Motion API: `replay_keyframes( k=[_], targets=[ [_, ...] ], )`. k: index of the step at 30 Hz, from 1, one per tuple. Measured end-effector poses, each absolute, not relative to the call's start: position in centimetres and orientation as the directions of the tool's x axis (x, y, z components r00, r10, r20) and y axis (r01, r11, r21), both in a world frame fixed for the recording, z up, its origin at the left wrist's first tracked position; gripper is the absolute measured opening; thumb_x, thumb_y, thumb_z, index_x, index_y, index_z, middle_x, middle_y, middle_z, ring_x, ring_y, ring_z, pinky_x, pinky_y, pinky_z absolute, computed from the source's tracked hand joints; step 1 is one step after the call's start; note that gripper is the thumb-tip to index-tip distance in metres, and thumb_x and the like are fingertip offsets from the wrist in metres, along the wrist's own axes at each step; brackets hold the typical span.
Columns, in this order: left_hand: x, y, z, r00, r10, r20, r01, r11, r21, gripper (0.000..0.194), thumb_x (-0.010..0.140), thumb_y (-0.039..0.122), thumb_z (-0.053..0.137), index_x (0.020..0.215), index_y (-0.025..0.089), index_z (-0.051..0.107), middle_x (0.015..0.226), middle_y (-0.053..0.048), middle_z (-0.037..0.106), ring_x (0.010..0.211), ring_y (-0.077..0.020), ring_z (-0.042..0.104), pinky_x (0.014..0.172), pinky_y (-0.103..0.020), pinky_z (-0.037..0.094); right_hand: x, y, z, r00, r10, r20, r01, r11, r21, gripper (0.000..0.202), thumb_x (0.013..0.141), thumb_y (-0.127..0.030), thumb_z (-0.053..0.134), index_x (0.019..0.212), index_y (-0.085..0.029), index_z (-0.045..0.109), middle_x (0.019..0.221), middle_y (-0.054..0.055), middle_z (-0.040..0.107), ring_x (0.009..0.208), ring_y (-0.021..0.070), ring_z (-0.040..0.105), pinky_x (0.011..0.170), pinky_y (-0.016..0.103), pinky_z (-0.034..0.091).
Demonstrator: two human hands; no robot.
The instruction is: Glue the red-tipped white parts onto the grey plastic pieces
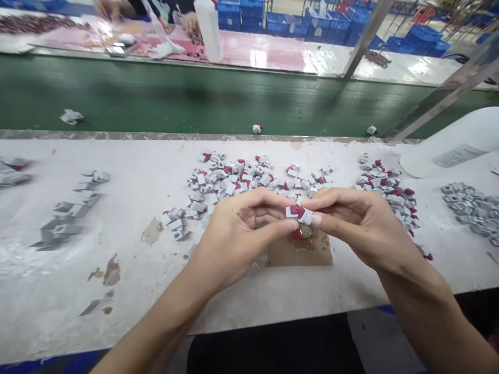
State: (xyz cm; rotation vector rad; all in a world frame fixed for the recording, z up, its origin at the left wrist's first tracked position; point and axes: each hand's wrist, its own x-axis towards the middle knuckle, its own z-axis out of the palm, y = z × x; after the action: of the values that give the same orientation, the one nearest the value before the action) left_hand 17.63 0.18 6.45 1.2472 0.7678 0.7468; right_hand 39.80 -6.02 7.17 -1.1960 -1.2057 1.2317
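Between the fingertips of my left hand (249,228) and my right hand (351,223) is a small grey and dark red plastic part (298,213). Both hands are closed in a pinch, the left on its left end and the right on its right end. Just below lies a brown square board (300,254) with a small round metal-and-red piece (305,232) on it, partly covered by the hands. Behind my hands spreads a pile of similar grey and red parts (234,179), some of it hidden by my fingers.
More red and grey parts (385,187) and plain grey pieces (471,208) lie to the right, near a large white bottle (452,143). Grey parts (74,208) line the left. A green conveyor belt (175,98) runs beyond; across it, another person's hands (111,8) show.
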Motion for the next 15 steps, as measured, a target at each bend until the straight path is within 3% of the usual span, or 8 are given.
replay_keyframes(
  k=[4, 6, 8, 10, 13, 15],
  targets=[
    [15.7, 3.1, 7.0, 0.546, 0.833, -0.091, 0.079, 0.057, 0.995, 0.019, 0.087, 0.024, 0.101, 0.100, 0.024, 0.086, 0.092, -0.004, 0.087, 0.088, -0.0233, 0.086, 0.078, -0.033, 0.072, 40.3, -2.1, 7.6, -0.168, 0.985, -0.040, 0.079, -0.028, -0.997, 0.022, 0.095, -0.046, 0.103, 0.106, -0.028, 0.097, 0.095, 0.006, 0.091, 0.082, 0.0231, 0.085, 0.072, 0.034, 0.072],
    [14.8, 5.4, 7.0, 0.511, 0.857, -0.066, 0.155, -0.017, 0.988, 0.024, 0.088, 0.025, 0.098, 0.109, 0.025, 0.086, 0.098, -0.005, 0.087, 0.088, -0.0234, 0.084, 0.076, -0.034, 0.069, 40.7, 1.4, 7.4, -0.258, 0.964, -0.061, 0.212, -0.005, -0.977, 0.027, 0.097, -0.046, 0.099, 0.115, -0.026, 0.095, 0.105, 0.008, 0.092, 0.090, 0.0263, 0.087, 0.080, 0.039, 0.074],
    [14.1, 8.1, 6.8, 0.409, 0.912, -0.023, 0.223, -0.076, 0.972, 0.027, 0.089, 0.024, 0.095, 0.115, 0.026, 0.087, 0.108, -0.007, 0.087, 0.094, -0.0239, 0.083, 0.080, -0.035, 0.067, 40.7, 6.2, 6.9, -0.227, 0.973, -0.053, 0.447, 0.056, -0.893, 0.033, 0.103, -0.039, 0.089, 0.131, -0.022, 0.092, 0.120, 0.013, 0.091, 0.096, 0.0290, 0.088, 0.085, 0.044, 0.074],
    [13.8, 11.2, 6.4, 0.265, 0.964, 0.004, 0.292, -0.084, 0.953, 0.022, 0.088, 0.020, 0.093, 0.109, 0.025, 0.087, 0.111, -0.009, 0.086, 0.096, -0.0243, 0.080, 0.082, -0.037, 0.065, 40.0, 11.8, 5.9, -0.101, 0.995, 0.023, 0.683, 0.086, -0.726, 0.040, 0.106, -0.023, 0.076, 0.144, -0.016, 0.086, 0.135, 0.018, 0.088, 0.101, 0.0308, 0.087, 0.091, 0.048, 0.073],
    [14.3, 15.7, 5.4, 0.088, 0.996, -0.006, 0.383, -0.028, 0.923, 0.016, 0.087, 0.014, 0.090, 0.098, 0.023, 0.082, 0.097, -0.009, 0.083, 0.086, -0.0234, 0.075, 0.078, -0.037, 0.060, 37.6, 19.6, 4.1, -0.070, 0.991, 0.118, 0.786, 0.127, -0.604, 0.057, 0.095, -0.006, 0.069, 0.150, -0.011, 0.082, 0.163, 0.021, 0.075, 0.127, 0.0343, 0.080, 0.118, 0.053, 0.062],
    [15.2, 18.4, 4.7, 0.034, 0.999, -0.021, 0.449, 0.004, 0.893, 0.017, 0.088, 0.012, 0.087, 0.098, 0.023, 0.078, 0.091, -0.007, 0.081, 0.081, -0.0229, 0.073, 0.075, -0.037, 0.058, 35.9, 23.1, 3.2, -0.116, 0.986, 0.117, 0.796, 0.163, -0.582, 0.055, 0.088, -0.005, 0.073, 0.141, -0.014, 0.087, 0.161, 0.017, 0.077, 0.133, 0.0343, 0.077, 0.125, 0.051, 0.057]
  ],
)
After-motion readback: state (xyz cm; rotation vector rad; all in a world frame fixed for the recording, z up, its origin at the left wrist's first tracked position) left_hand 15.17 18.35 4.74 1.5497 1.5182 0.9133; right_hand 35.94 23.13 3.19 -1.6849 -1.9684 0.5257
